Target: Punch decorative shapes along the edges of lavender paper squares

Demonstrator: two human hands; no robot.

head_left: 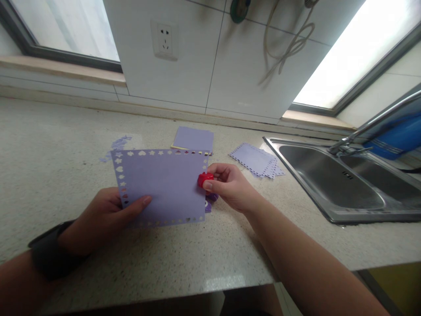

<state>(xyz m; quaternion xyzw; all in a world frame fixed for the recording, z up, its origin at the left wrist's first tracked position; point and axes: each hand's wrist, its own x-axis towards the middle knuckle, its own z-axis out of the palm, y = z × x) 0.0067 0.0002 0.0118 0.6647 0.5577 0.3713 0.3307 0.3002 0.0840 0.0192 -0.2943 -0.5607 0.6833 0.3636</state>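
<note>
A sheet of purple paper (164, 188) is held up above the counter, its edges lined with small punched shapes such as hearts and stars. My left hand (112, 210) grips the sheet at its left edge, thumb on the front face. At the right edge, my right hand (228, 184) is closed on a small red craft punch (205, 179) that sits over the paper's border. Part of the right edge below the punch has no holes. Behind the sheet, purple objects (209, 205) show only in part, and I cannot tell what they are.
Behind the held sheet lies a stack of plain purple paper (194, 138). Several sheets with punched edges (255, 159) lie fanned out near the steel sink (329, 175). Small purple paper scraps (121, 142) are heaped at the left. A wall socket (165, 39) is above the counter (59, 158).
</note>
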